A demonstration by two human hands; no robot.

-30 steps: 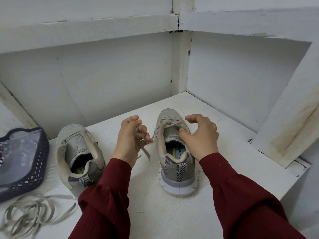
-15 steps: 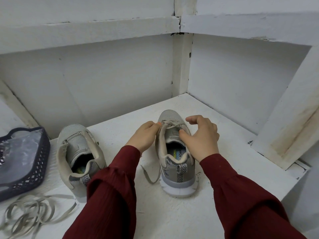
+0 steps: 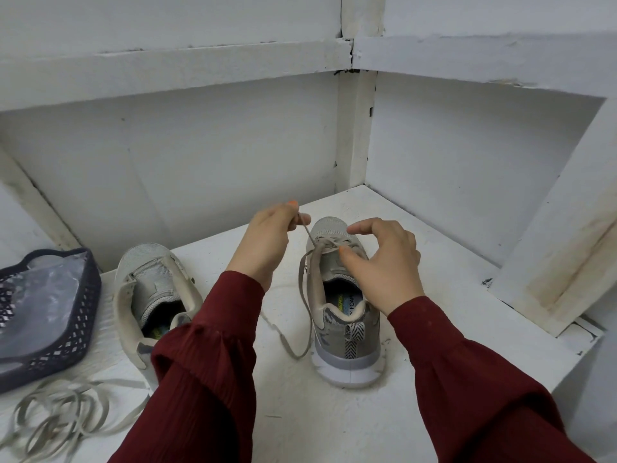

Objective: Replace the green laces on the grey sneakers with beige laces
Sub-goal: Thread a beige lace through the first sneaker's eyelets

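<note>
Grey sneaker [image 3: 347,332] on the white shelf [image 3: 334,426], heel near; its insole shows the letters "FOAM" beside yellow-green lettering too small to read. The left hand [image 3: 267,242] pinches the beige lace [image 3: 306,230] in its grip, far-left of the toe; the lace's slack loops down the shoe's left side. The right hand [image 3: 384,262] curls over the tongue, thumb at the lace crossing; whether its grip clasps anything cannot be told. Left: second sneaker [image 3: 150,282], partly hidden by a red sleeve [image 3: 207,379]; dark mesh basket [image 3: 76,325]; loose pale laces [image 3: 60,412].
</note>
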